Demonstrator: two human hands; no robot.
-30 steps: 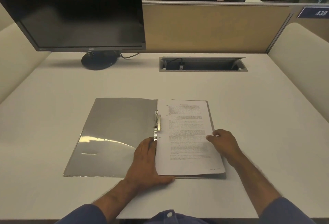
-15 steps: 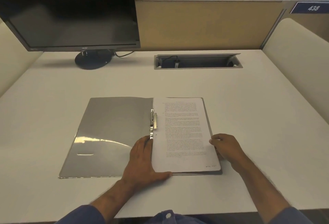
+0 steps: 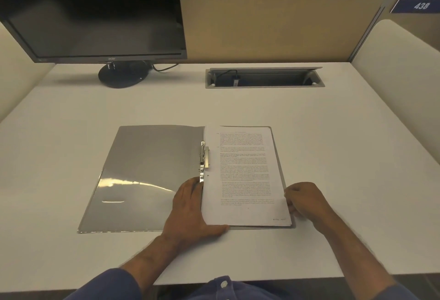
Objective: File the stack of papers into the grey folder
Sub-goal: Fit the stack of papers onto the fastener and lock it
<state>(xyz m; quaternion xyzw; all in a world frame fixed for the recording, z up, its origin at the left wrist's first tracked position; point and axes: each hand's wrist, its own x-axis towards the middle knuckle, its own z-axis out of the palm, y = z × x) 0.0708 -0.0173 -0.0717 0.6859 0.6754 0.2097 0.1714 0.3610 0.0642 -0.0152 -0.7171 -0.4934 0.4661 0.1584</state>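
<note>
The grey folder (image 3: pixel 147 171) lies open flat on the white desk, its glossy front cover spread to the left. A stack of printed papers (image 3: pixel 242 176) rests on the folder's right half, beside the metal clip (image 3: pixel 204 158) at the spine. My left hand (image 3: pixel 192 211) lies flat on the folder at the papers' lower left edge, thumb along the bottom. My right hand (image 3: pixel 303 201) sits with curled fingers against the stack's lower right edge; its fingertips are hidden, so a grip cannot be confirmed.
A black monitor (image 3: pixel 92 14) on a round stand occupies the back left. A recessed cable box (image 3: pixel 264 78) with its lid open is set in the desk behind the folder. A tan partition (image 3: pixel 273 25) closes the back, padded panels the sides.
My right hand has slid down the papers' right edge toward me. The left hand has stayed at the lower left of the stack. The view shifted slightly.
</note>
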